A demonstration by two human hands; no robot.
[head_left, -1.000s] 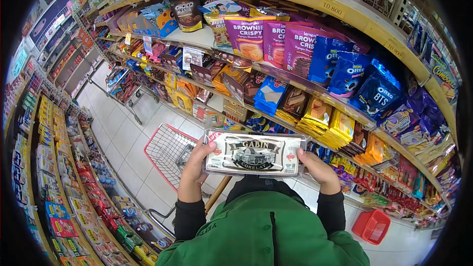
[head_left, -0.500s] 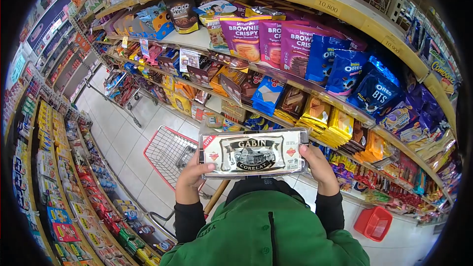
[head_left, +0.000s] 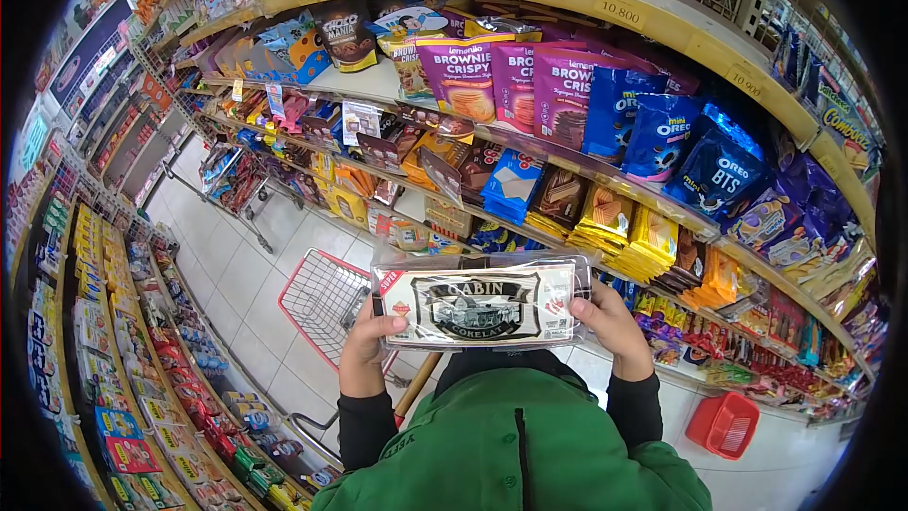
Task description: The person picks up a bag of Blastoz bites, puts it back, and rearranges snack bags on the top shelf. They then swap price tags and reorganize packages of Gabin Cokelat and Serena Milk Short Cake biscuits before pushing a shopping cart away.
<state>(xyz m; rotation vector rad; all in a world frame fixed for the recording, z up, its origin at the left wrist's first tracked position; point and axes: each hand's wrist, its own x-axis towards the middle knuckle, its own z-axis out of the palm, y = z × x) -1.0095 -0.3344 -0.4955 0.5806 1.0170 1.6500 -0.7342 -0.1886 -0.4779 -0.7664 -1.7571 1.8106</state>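
A clear plastic pack of biscuits labelled "Gabin Cokelat" (head_left: 484, 308) is held up level in front of my chest, its printed white face toward me. My left hand (head_left: 367, 345) grips its left end, thumb on the front. At the right end, my right hand (head_left: 613, 326) is closed on the pack with its thumb over the front edge. The fingers behind the pack are hidden. Just beyond it stand shelves of snacks, with yellow wafer packs (head_left: 605, 213) and a blue wafer pack (head_left: 514, 185) nearest.
A wire shopping cart (head_left: 322, 298) with a red rim stands at my left. On the floor to the right sits a red basket (head_left: 723, 424). Stocked shelves (head_left: 142, 360) line the left side, and another loaded cart (head_left: 236, 180) is farther down the aisle.
The pack has tilted slightly and shifted a little down and left, with more glare on its wrapper. Both hands keep hold of it. The view has shifted slightly.
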